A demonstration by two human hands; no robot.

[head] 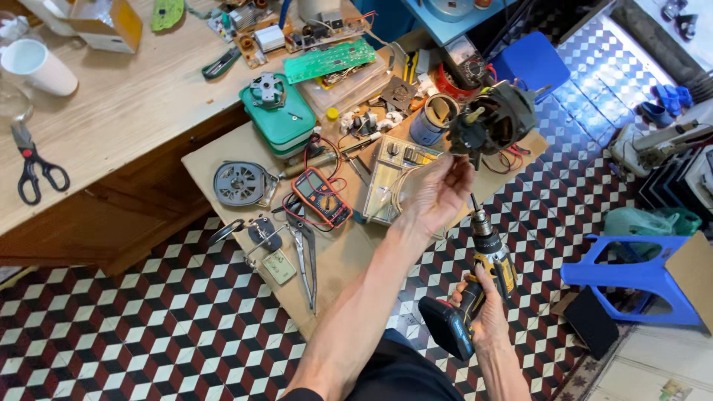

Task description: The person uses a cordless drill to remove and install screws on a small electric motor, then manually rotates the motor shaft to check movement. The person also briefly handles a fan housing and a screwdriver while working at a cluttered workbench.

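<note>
My left hand (438, 191) is raised over the low board and grips a dark, round electric motor (492, 117) by its underside, with pale wires trailing from it. My right hand (484, 312) holds a yellow and black cordless drill (475, 286) by its handle. The drill's bit points up toward the underside of the motor, just below my left hand.
A low wooden board (334, 252) carries a red multimeter (321, 196), pliers (304, 252), a round metal disc (239, 183), a green box (278, 115) and a beige control panel (390, 174). Scissors (31, 167) and a white cup (38, 65) lie on the workbench. A blue stool (631, 278) stands right.
</note>
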